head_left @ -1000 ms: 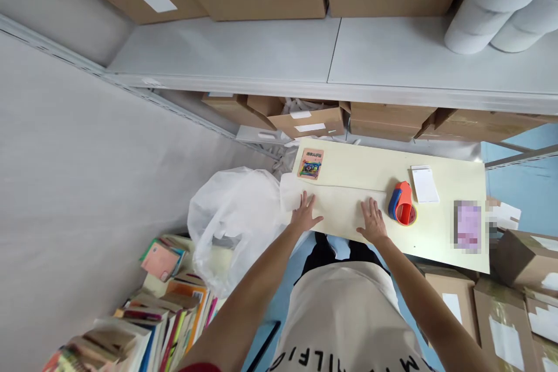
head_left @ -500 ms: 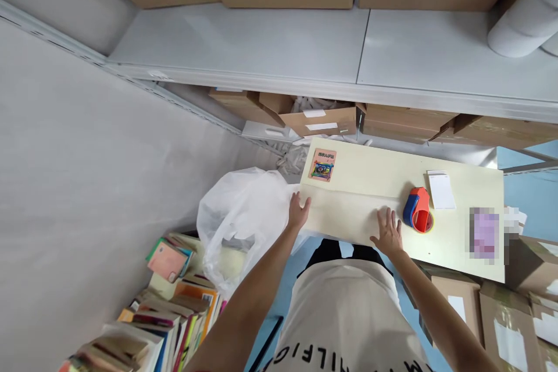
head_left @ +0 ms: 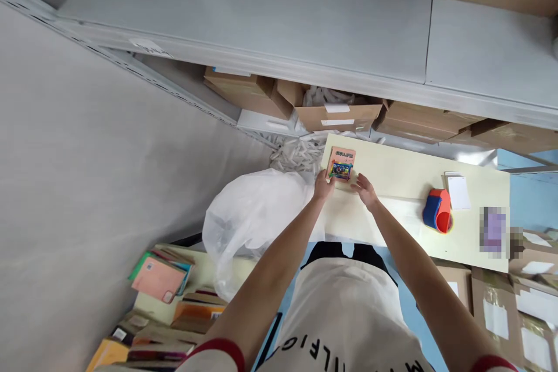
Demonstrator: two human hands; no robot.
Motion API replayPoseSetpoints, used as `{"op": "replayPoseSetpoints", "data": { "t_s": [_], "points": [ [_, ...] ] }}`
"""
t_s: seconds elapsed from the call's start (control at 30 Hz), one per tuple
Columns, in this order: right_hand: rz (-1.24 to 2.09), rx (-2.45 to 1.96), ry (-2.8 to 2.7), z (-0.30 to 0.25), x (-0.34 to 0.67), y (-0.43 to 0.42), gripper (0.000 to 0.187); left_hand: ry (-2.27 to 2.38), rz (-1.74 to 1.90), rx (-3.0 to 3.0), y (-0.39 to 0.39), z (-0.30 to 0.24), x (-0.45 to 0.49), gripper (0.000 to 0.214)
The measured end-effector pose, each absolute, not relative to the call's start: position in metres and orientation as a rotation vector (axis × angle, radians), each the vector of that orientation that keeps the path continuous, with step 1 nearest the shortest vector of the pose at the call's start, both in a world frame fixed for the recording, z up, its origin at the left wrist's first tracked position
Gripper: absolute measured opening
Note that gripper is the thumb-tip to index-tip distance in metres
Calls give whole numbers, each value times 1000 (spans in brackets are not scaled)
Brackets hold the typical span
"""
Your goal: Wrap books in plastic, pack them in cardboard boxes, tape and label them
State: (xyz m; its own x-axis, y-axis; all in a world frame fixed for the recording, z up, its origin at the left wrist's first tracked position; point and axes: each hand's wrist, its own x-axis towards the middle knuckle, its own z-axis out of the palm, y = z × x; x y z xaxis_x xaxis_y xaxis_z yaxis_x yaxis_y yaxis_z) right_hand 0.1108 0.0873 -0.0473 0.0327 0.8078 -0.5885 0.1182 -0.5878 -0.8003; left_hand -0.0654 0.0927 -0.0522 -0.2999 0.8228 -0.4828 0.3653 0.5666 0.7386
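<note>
A small pink book (head_left: 342, 164) with a colourful picture on its cover lies at the left end of the cream table (head_left: 392, 209). My left hand (head_left: 324, 186) is at its lower left corner, the thumb over the cover and the fingers along the left edge. Just off the lower right corner, my right hand (head_left: 365, 189) has its fingers apart and holds nothing. A red and blue tape dispenser (head_left: 437, 211) stands farther right, beside a stack of white slips (head_left: 458, 191).
A white plastic bag (head_left: 257, 209) bulges against the table's left end. Books (head_left: 159, 276) are piled at lower left. Grey shelving (head_left: 261, 17) with cardboard boxes (head_left: 344, 119) runs along the back. More boxes (head_left: 494, 308) stand at lower right, near a blurred purple item (head_left: 494, 229).
Both hands have moved from the table's front edge up to the pink book. The left has taken hold of its corner; the right has moved left, away from the tape dispenser. The view has shifted.
</note>
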Motion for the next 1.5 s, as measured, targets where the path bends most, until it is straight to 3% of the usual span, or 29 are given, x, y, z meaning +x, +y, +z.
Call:
{"op": "replayPoseSetpoints", "data": {
  "t_s": [0.13, 0.23, 0.33, 0.63, 0.83, 1.27, 1.37, 1.5],
  "points": [
    [1667, -1634, -864, -47, 94, 91, 59, 1823, 644, 909, 101, -62, -65, 39],
    [1706, -1535, -860, -41, 92, 90, 43, 1756, 675, 874, 104, -62, -64, 24],
    [1669, -1517, -819, -34, 96, 87, 44, 1679, 724, 834, 103, -53, -61, 17],
    [1405, -1548, -736, -22, 153, 44, 40, 1371, 796, 722, 59, -17, -20, 25],
    [1375, -1672, -793, -23, 225, -21, 46, 1525, 652, 983, 1, -27, 46, 57],
    [1229, -1947, -1062, -63, 304, -59, 15, 1574, 322, 1326, -34, -39, 136, 56],
    [1133, -1961, -1140, -68, 311, -63, 23, 1628, 276, 1402, -39, -36, 140, 55],
    [907, -2004, -1239, -73, 319, -76, 46, 1544, 145, 1631, -52, -31, 144, 64]
  ]
}}
